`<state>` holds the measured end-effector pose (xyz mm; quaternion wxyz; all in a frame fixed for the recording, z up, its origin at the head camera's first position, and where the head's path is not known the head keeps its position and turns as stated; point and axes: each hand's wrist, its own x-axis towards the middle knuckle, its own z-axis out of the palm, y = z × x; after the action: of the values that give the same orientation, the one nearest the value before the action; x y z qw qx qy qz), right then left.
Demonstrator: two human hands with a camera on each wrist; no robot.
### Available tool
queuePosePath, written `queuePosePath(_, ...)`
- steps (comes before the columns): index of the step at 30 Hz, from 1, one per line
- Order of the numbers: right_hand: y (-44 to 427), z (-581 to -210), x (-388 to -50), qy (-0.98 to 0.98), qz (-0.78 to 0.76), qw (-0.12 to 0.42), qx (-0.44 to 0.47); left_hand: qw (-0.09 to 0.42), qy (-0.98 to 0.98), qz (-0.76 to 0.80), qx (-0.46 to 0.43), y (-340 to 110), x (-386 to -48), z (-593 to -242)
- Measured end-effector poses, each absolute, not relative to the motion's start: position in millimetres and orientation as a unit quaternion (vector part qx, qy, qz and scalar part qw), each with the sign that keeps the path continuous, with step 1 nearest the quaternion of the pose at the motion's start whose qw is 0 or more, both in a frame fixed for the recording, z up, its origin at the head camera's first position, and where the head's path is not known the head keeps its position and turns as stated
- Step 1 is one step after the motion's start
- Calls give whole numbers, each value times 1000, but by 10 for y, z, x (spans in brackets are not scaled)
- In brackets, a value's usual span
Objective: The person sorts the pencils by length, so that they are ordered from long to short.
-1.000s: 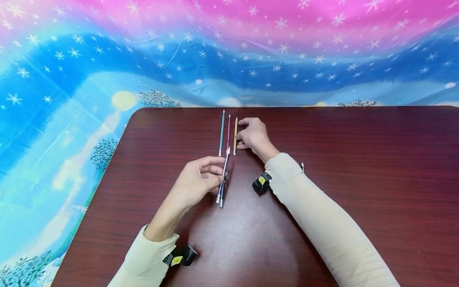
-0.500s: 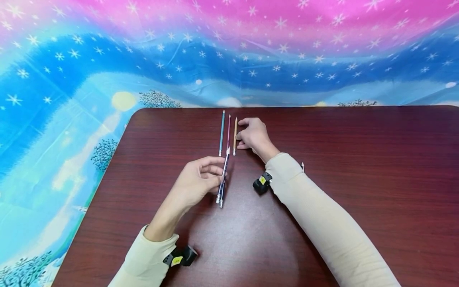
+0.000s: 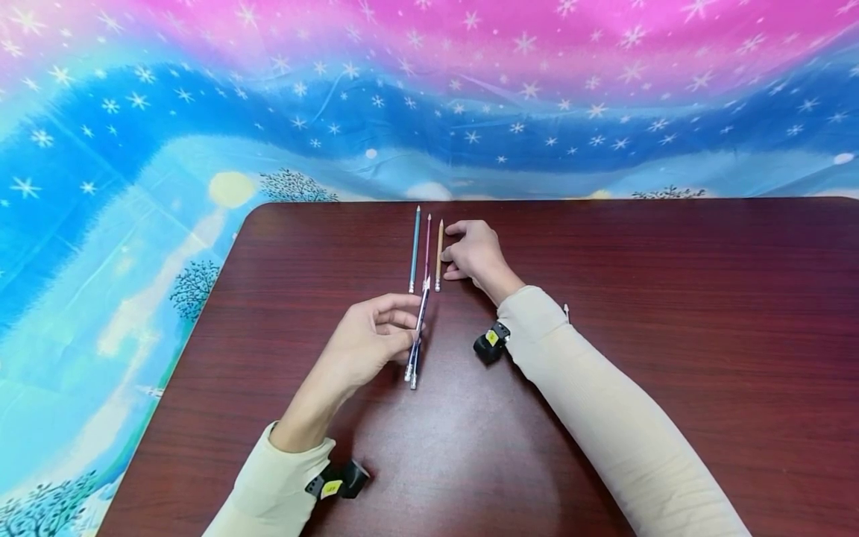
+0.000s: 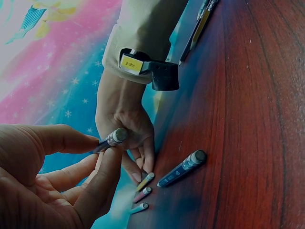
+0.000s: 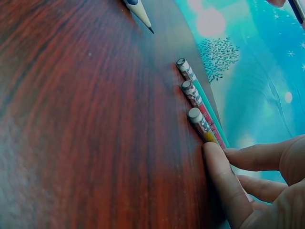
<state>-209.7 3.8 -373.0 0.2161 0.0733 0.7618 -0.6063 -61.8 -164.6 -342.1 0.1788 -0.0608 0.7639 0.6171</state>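
Observation:
My left hand (image 3: pixel 369 335) pinches a dark pencil (image 4: pixel 116 137) by thumb and finger, above the table. Below it, a dark blue pencil (image 4: pixel 182 170) lies on the wood; the two overlap in the head view. Farther back, a teal pencil (image 3: pixel 414 250), a red pencil (image 3: pixel 428 242) and a yellow pencil (image 3: pixel 439 257) lie side by side with their points away from me. Beside the yellow one, my right hand (image 3: pixel 478 252) has its fingertips against the pencil's right side. The erasers of all three show in the right wrist view, the yellow pencil (image 5: pixel 202 125) nearest my thumb.
Several more pencils (image 4: pixel 202 24) lie past the right forearm; in the head view only a pencil tip (image 3: pixel 567 312) peeks out behind the sleeve. The dark red wooden table (image 3: pixel 705 335) ends at a snowflake-patterned cloth (image 3: pixel 523 112) at the back and left.
The yellow pencil has shifted very slightly left, toward the red one. Both hands look nearly still, and the left keeps its pencil.

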Motion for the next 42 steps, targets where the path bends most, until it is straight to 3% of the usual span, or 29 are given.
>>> queuePosePath(22, 219, -3550, -2032, 771, -573, 278, 34, 166, 751, 634, -78, -1688, -892, -3467)
queuePosePath(42, 765, -3290, -1650, 800, -541, 258, -26, 167, 754, 630, -81, -1493, -1469, -3512)
